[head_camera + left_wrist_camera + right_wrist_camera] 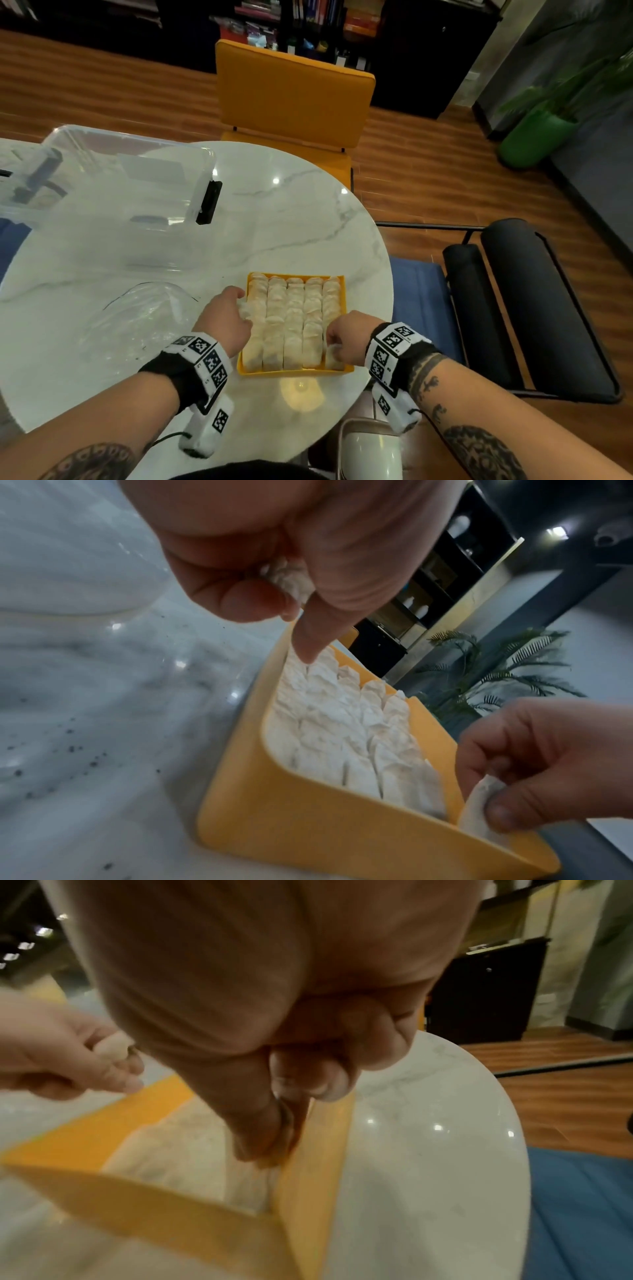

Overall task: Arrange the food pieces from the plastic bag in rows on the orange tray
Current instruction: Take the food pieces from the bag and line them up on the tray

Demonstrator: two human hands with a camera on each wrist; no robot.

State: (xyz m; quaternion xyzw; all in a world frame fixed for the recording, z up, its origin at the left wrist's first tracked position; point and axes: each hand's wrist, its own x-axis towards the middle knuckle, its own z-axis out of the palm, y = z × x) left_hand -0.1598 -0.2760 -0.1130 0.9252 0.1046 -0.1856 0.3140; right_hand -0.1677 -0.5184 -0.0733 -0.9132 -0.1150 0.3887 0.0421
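The orange tray (295, 372) sits near the table's front edge, packed with several rows of pale food pieces (294, 322). My left hand (228, 317) hovers over the tray's left side, curled round one pale piece (289, 581), with its index finger pointing down onto the far-left row. My right hand (347, 337) is at the tray's near right corner and pinches another piece (477, 808) between thumb and fingers, lowering it against the right wall (316, 1150). The clear plastic bag (144, 318) lies flattened on the table left of the tray.
A clear plastic storage box (113, 178) with a black latch stands at the back left of the round marble table (291, 212). An orange chair (294, 99) is behind the table, a black chair (534, 308) to the right. A white cup (371, 455) is near my lap.
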